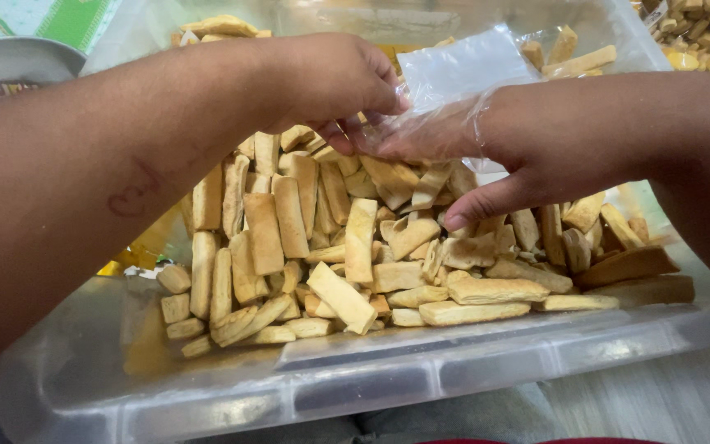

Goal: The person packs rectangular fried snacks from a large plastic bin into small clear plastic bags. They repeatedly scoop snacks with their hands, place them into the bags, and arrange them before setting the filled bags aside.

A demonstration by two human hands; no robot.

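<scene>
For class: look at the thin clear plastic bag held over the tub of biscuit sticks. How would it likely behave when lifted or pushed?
The clear plastic bag wrinkles and folds between the left hand and right hand, so it is probably floppy and very light. Its glossy film may be slippery. The biscuit sticks have hard corners, so it could perhaps snag or tear.

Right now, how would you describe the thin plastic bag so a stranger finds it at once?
Start at the clear plastic tub full of tan biscuit sticks. Above the pile, both hands meet: left hand, right hand. The bag is the see-through film between them, the only soft, glossy thing there.
</scene>
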